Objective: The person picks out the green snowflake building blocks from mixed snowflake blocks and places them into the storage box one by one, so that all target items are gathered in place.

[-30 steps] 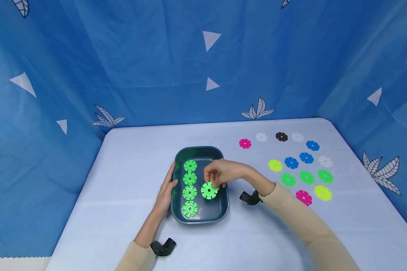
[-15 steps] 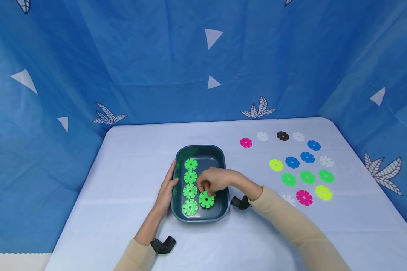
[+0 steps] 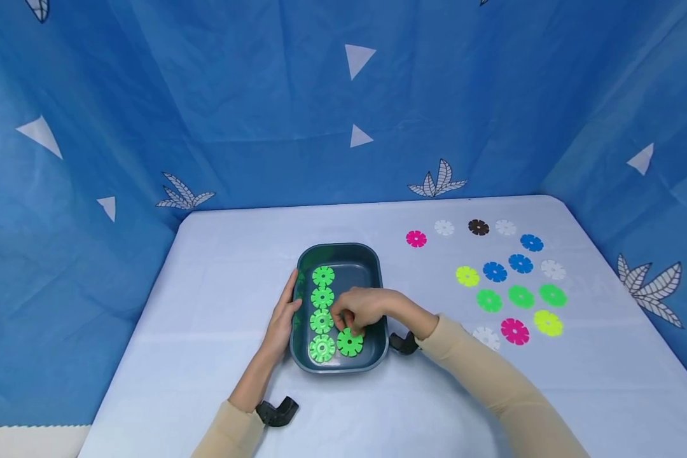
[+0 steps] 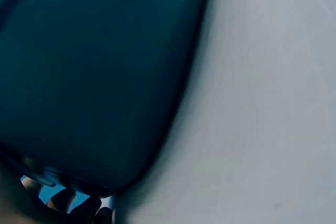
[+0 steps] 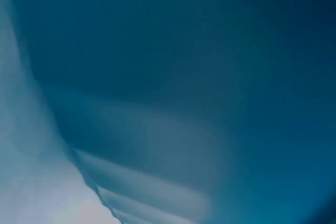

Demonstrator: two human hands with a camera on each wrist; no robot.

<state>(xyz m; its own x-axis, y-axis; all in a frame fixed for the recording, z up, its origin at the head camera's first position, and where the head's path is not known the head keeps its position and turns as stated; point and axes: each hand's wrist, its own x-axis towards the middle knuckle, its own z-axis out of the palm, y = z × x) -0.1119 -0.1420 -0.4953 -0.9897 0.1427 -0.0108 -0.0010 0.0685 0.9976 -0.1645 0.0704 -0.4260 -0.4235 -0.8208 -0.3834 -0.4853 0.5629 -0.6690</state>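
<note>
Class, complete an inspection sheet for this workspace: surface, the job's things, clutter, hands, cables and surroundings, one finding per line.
Surface: white-covered table.
Job's things: dark teal tray with four green notched discs in a column along its left side; a fifth green disc beside the nearest one.
Clutter: loose notched discs right of the tray, in pink, white, dark brown, blue, yellow and green.
Hands: left hand grips the tray's left wall; right hand pinches the fifth disc's far edge.
Cables: nothing seen.
Surroundings: blue curtain behind and at both sides, printed with white triangles and leaves.
</note>
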